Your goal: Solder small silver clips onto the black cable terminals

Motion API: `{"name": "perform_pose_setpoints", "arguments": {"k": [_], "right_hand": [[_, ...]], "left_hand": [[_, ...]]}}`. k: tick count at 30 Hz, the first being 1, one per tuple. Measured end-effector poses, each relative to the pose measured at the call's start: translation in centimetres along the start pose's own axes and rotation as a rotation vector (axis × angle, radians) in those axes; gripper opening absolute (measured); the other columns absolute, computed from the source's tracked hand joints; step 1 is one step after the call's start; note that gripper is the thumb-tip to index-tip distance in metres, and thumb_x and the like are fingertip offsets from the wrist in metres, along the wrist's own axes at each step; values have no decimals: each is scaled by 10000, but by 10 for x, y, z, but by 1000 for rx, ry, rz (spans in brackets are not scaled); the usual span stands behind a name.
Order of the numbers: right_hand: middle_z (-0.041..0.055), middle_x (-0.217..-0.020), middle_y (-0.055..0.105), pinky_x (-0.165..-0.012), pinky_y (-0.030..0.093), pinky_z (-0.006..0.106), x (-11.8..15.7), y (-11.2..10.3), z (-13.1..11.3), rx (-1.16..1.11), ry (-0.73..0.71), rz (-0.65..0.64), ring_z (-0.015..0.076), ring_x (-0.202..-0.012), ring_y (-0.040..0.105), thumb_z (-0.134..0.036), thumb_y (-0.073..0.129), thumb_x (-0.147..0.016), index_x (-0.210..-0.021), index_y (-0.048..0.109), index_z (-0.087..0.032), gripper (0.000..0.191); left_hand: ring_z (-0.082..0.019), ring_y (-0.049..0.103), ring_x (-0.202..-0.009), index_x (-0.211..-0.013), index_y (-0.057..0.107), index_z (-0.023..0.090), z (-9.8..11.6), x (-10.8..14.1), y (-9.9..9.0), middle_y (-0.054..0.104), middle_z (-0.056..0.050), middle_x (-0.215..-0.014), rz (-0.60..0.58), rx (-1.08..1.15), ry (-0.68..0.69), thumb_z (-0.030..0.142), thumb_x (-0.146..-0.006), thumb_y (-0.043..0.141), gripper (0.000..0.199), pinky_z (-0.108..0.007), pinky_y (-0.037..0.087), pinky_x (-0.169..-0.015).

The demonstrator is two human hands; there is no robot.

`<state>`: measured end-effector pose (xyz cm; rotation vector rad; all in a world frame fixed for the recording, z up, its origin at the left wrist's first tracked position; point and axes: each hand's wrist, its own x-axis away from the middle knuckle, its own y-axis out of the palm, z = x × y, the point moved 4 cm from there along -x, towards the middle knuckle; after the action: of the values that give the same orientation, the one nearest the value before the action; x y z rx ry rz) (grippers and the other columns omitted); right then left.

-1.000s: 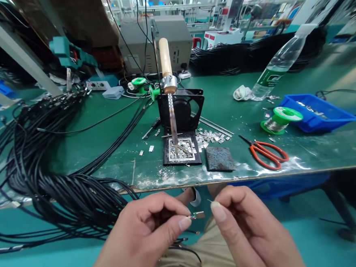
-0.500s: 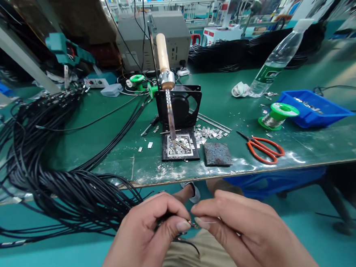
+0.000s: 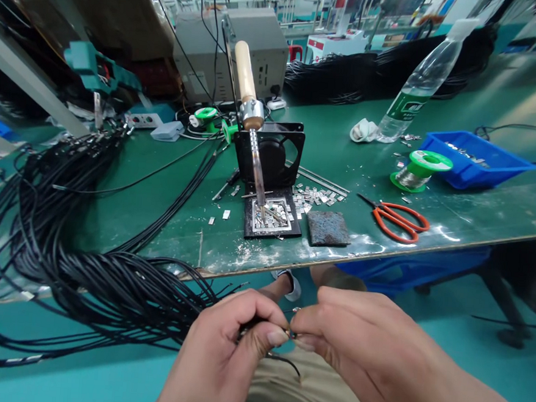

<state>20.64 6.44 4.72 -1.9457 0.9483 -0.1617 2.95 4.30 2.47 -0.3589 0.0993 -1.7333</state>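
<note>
Low over my lap, my left hand (image 3: pixel 230 351) pinches a black cable between thumb and forefinger near its end. My right hand (image 3: pixel 354 342) meets it fingertip to fingertip, thumb and forefinger closed on the thin wires (image 3: pixel 292 334) at that cable end. The fingers mostly cover these wires. A short black cable end (image 3: pixel 287 361) hangs out beneath my left hand. To the left, a thick bundle of black cables (image 3: pixel 106 287) droops over the bench edge.
On the green bench (image 3: pixel 165 230), a wooden-handled soldering iron (image 3: pixel 246 71) leans over a tray of small metal pieces (image 3: pixel 271 216), before a black fan (image 3: pixel 271 158). Right of it are a dark pad (image 3: pixel 328 228), orange-handled scissors (image 3: pixel 397 221), a solder spool (image 3: pixel 419 172), a blue bin (image 3: pixel 477 163) and a bottle (image 3: pixel 417 92).
My right fingertips have come against my left ones and closed on the thin wires. The view has shifted slightly; the bench things stay in place.
</note>
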Motion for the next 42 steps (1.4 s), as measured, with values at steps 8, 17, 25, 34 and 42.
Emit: {"name": "perform_pose_setpoints", "arguments": {"k": [8,17,25,34,42], "right_hand": [[4,-821,680,-711,547,292,5,-3,1,82,-65,68,165,-758,671,-33,409,-955,-1075,682,-241,364],[29,-731,628,-635,503,285,0,-4,0,140,-177,95,160,-669,608,-168,291,-1100,-1051,689,-163,401],[28,-740,625,-622,488,287,-2,3,3,162,-166,21,164,-654,586,-57,336,-1003,-970,670,-171,355],[-9,-734,622,-600,482,229,1,29,6,-15,53,196,118,-613,589,-116,405,-1049,-898,546,-208,227],[-44,-662,576,-479,486,153,5,39,11,-536,440,382,87,-540,585,-312,462,-1079,-854,536,-223,254]], "left_hand": [[-159,565,-690,-783,663,202,-2,0,3,643,-10,-726,26,1,-37,349,-983,563,268,-244,444,-634],[-140,511,-585,-885,695,204,-11,4,7,555,20,-628,-1,-33,-113,433,-1010,532,307,-231,405,-557],[-155,613,-573,-929,698,217,-13,4,10,627,8,-613,18,-56,-110,442,-1021,524,299,-232,467,-564],[-179,750,-741,-983,730,237,-22,8,14,769,-26,-828,92,-105,-24,352,-1013,576,194,-236,585,-703],[-162,743,-638,-944,752,263,-19,10,13,770,4,-727,230,-83,-36,356,-983,631,158,-213,566,-614]]}}
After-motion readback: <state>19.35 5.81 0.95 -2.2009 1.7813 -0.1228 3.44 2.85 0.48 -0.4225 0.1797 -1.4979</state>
